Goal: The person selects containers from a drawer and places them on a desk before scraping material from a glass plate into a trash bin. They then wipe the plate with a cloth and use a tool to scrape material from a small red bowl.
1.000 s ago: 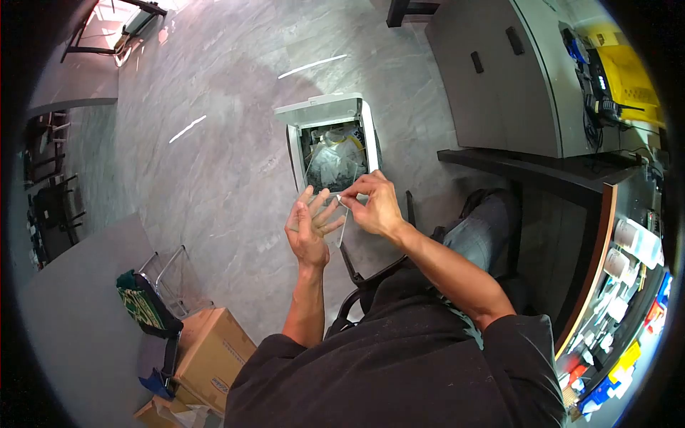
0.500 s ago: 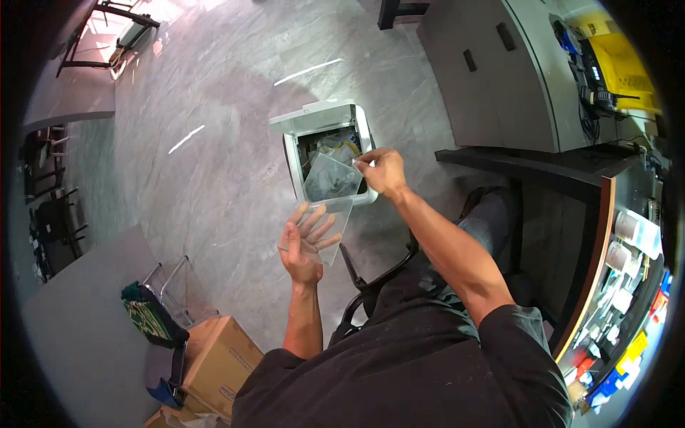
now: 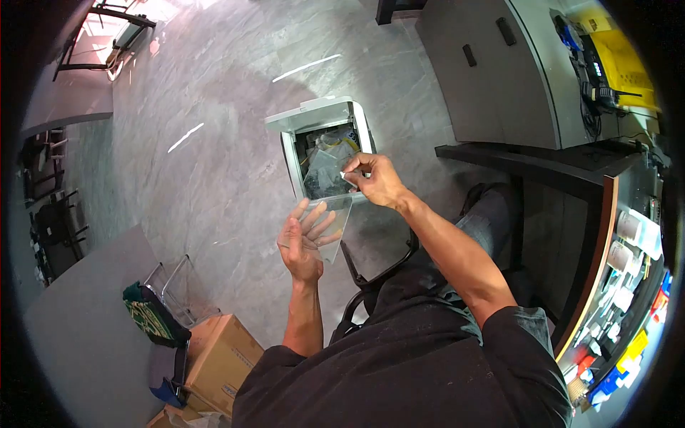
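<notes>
My left hand (image 3: 303,250) holds a clear, stiff plastic sheet (image 3: 335,214), thumb on the near face and fingers spread behind it, visible through it. Fingers and thumb of my right hand (image 3: 380,184) pinch the corner of a thin clear film (image 3: 327,173), where a small white bit shows at the fingertips. That film hangs tilted over the mouth of a white-rimmed bin (image 3: 362,128), overlapping the crumpled clear plastic (image 3: 341,139) inside. The bin stands on the floor with its lid (image 3: 307,114) raised on the far side.
A grey cabinet (image 3: 492,71) stands at upper right, beside a dark desk (image 3: 606,235) crowded with small items. Cardboard boxes (image 3: 221,360) and a folding chair (image 3: 153,314) are at lower left. A black chair frame (image 3: 382,271) is close to my legs. Grey floor (image 3: 214,143) surrounds the bin.
My right hand has moved slightly left and toward me, and the film's corner with it; the film now appears narrower and more tilted. My left hand and its sheet stay nearly still.
</notes>
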Demonstrator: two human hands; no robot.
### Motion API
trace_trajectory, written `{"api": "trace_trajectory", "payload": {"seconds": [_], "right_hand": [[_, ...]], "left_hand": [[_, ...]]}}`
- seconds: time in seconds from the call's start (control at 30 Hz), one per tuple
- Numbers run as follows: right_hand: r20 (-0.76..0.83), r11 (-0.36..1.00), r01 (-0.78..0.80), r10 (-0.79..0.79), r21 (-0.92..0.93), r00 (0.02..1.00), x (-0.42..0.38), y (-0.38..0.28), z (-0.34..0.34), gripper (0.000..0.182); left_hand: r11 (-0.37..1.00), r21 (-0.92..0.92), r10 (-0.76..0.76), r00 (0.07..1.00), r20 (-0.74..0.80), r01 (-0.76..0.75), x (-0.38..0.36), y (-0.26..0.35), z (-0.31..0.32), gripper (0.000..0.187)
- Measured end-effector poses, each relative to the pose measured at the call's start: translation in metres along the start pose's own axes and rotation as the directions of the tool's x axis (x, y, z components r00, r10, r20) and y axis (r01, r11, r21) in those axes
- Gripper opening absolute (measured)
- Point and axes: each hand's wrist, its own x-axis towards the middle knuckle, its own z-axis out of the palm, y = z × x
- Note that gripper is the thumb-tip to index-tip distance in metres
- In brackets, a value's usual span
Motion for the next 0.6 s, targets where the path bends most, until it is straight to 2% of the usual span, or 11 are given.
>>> {"api": "trace_trajectory", "payload": {"seconds": [0.07,0.17,0.27,0.37,0.4,0.43,0.5,0.53,0.6], "right_hand": [[-0.079,0.997,-0.064,0.061,-0.036,0.995,0.004,0.002,0.003,0.003],[-0.144,0.989,-0.134,0.143,0.069,0.979,0.006,-0.001,0.003,0.003],[-0.153,0.940,-0.267,0.301,0.211,0.941,0.009,-0.005,0.001,0.004],[-0.346,0.991,-0.106,0.127,0.079,0.930,0.017,0.008,-0.002,0.008],[-0.360,0.990,-0.114,0.075,-0.089,0.930,0.021,0.013,-0.006,0.010],[-0.353,0.973,-0.009,-0.074,-0.229,0.933,0.019,0.019,-0.006,0.010],[-0.287,0.851,0.186,-0.360,-0.491,0.888,0.005,0.005,0.003,0.009],[-0.250,0.888,0.166,-0.292,-0.428,0.923,-0.002,-0.002,0.009,0.005],[-0.174,0.820,0.198,-0.337,-0.537,0.925,-0.024,-0.008,0.032,0.005]], "left_hand": [[1.000,0.006,0.011,1.000,0.005,-0.011,-0.003,-0.004,0.002,0.057],[1.000,-0.011,0.014,1.000,0.003,-0.014,-0.007,-0.009,0.005,0.057],[1.000,-0.006,-0.014,1.000,-0.024,0.013,-0.006,-0.010,0.006,0.058],[1.000,0.028,-0.005,1.000,-0.009,0.005,-0.004,-0.011,0.002,0.059],[1.000,0.027,-0.013,1.000,-0.024,0.013,-0.003,-0.011,0.002,0.060],[0.999,0.024,-0.020,0.999,-0.037,0.021,-0.002,-0.011,0.002,0.060],[0.999,0.018,-0.035,0.998,-0.046,0.036,0.001,-0.011,0.004,0.061],[0.999,0.015,-0.041,0.998,-0.046,0.042,0.001,-0.010,0.005,0.062],[0.997,0.035,-0.060,0.997,-0.053,0.062,0.004,-0.012,0.006,0.061]]}}
